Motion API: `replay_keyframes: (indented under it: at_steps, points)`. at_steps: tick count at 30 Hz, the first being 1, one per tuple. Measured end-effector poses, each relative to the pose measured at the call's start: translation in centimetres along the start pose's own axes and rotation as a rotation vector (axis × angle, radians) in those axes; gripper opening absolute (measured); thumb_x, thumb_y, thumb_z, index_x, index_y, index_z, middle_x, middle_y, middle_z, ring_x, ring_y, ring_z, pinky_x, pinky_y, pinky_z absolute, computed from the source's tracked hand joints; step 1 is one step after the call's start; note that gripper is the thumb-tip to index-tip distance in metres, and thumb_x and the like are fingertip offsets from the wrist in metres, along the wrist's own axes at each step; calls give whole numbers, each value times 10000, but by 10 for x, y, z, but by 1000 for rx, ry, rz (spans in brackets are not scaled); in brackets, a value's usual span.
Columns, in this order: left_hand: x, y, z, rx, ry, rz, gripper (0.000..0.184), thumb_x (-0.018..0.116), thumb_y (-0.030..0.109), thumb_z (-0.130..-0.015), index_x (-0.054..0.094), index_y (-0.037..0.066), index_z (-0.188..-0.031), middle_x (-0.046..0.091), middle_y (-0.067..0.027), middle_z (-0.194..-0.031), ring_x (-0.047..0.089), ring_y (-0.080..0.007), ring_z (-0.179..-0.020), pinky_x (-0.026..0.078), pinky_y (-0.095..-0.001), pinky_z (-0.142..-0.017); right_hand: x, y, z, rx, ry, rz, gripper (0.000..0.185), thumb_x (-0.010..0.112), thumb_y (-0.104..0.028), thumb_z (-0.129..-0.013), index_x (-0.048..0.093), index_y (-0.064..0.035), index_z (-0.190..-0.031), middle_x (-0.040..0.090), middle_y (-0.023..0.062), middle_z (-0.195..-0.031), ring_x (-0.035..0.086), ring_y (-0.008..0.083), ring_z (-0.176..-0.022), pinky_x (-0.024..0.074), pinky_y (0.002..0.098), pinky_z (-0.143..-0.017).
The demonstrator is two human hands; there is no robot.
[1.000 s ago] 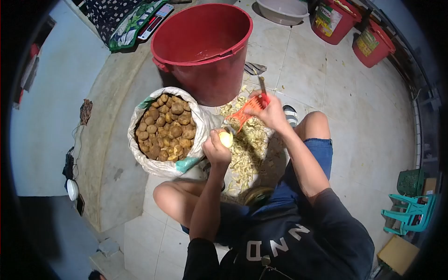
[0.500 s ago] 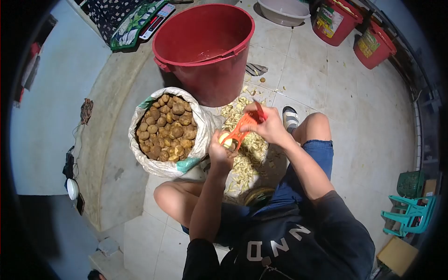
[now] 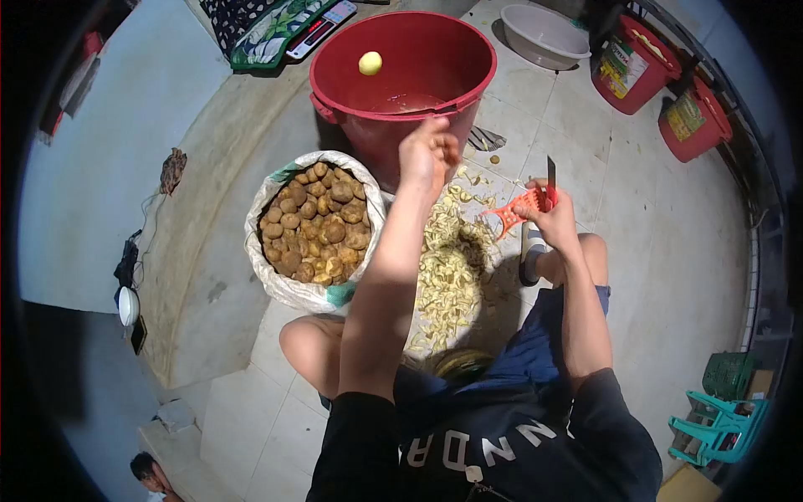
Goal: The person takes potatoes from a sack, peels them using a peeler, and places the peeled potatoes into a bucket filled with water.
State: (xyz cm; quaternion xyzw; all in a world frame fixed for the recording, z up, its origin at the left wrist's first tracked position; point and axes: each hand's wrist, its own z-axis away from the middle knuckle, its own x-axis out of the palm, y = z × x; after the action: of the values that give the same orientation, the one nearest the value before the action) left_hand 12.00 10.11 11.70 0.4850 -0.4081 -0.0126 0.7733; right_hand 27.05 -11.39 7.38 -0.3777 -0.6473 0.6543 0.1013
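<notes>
A peeled potato [image 3: 370, 63] is in the air over the mouth of the large red tub [image 3: 393, 151]. My left hand [image 3: 429, 157] is raised at the tub's near rim, loosely open and holding nothing, its fingers a little curled. Off to the right, my right hand [image 3: 552, 219] is closed round an orange peeler [image 3: 512, 212]. That same hand also grips a red-handled knife [image 3: 551, 177], blade pointing up. Left of my left forearm stands a white sack [image 3: 259, 251] full of unpeeled potatoes [image 3: 314, 222].
Potato peelings [image 3: 447, 276] cover the floor between my legs. Beyond the tub are a pale basin [image 3: 544, 38] and two red buckets [image 3: 623, 79]. A digital scale [image 3: 322, 29] lies at the top left. Teal stools [image 3: 719, 431] stand at right; a person [image 3: 150, 475] shows at bottom left.
My left hand has moved from the peeler up to the tub and let go of the peeled potato. My right hand has drawn away right and down with the peeler and knife.
</notes>
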Motion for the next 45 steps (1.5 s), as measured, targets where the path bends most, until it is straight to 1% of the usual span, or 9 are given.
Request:
replay_keyframes:
  at_steps: [2, 5, 9, 18, 27, 37, 39, 41, 45]
  points:
    - [-23, -30, -3, 19, 108, -311, 280, 629, 238, -915, 627, 7, -1074, 626, -61, -736, 580, -149, -596, 464, -281, -518, 0, 3, 5, 21, -23, 29, 449, 865, -160, -695, 614, 8, -1028, 628, 15, -795, 550, 92, -715, 486, 272, -665]
    - [-117, -73, -13, 274, 394, -720, 200, 696, 108, -830, 674, -10, -990, 697, -112, -846, 640, -157, -684, 514, -290, -639, -4, -9, 13, 43, -60, 125, 433, 846, -174, -713, 614, -3, -1036, 652, 70, -769, 565, 121, -685, 488, 293, -661]
    - [-218, -50, 5, 474, 934, -1258, 243, 553, 23, -742, 679, -11, -946, 667, -198, -879, 637, -337, -825, 492, -389, -780, -8, -19, 14, 65, -159, 288, 395, 820, -163, -738, 614, -24, -1045, 650, 162, -765, 599, 218, -648, 487, 330, -646]
    - [-305, 26, -11, -113, 536, -1865, 552, 602, 85, -802, 507, 97, -1346, 498, -111, -1365, 399, -326, -1304, 358, -412, -1073, 12, -19, 6, 52, -249, 432, 393, 798, -168, -744, 606, -26, -1055, 643, 187, -781, 617, 352, -725, 487, 392, -674]
    - [-317, 16, -43, -393, 379, -2011, 627, 663, 94, -777, 504, 241, -1365, 494, -46, -1396, 405, -259, -1314, 279, -578, -1063, 27, -13, -5, 122, -299, 469, 390, 800, -165, -740, 605, -26, -1049, 633, 194, -771, 617, 360, -706, 486, 394, -658]
    - [-343, 30, -39, -190, 429, -1720, 530, 753, 99, -738, 600, 177, -1239, 571, -104, -1291, 503, -240, -1217, 417, -432, -1000, 32, -20, -10, 112, -305, 496, 382, 800, -177, -744, 611, -25, -1040, 635, 190, -761, 611, 358, -685, 485, 393, -643]
    - [-335, 45, -27, 5, 357, -1074, 483, 728, 29, -765, 592, 109, -1221, 580, -100, -1236, 589, -198, -1082, 482, -319, -919, 32, -19, -9, 99, -312, 467, 389, 805, -188, -738, 610, -28, -1035, 633, 189, -760, 612, 355, -687, 482, 396, -641]
    - [-302, 52, -14, 12, 390, -984, 477, 624, -49, -829, 521, 63, -1281, 570, -86, -1201, 627, -176, -978, 510, -300, -862, 35, -18, -7, 53, -314, 460, 393, 808, -193, -734, 609, -30, -1031, 630, 189, -755, 610, 354, -685, 479, 397, -639]
    - [-248, 51, 7, 89, 259, -176, 527, 456, -75, -892, 339, 49, -1391, 543, -198, -1206, 633, -316, -947, 535, -324, -762, 38, -18, 0, 37, -320, 431, 408, 814, -210, -727, 604, -35, -1028, 625, 189, -748, 604, 363, -686, 473, 400, -637]
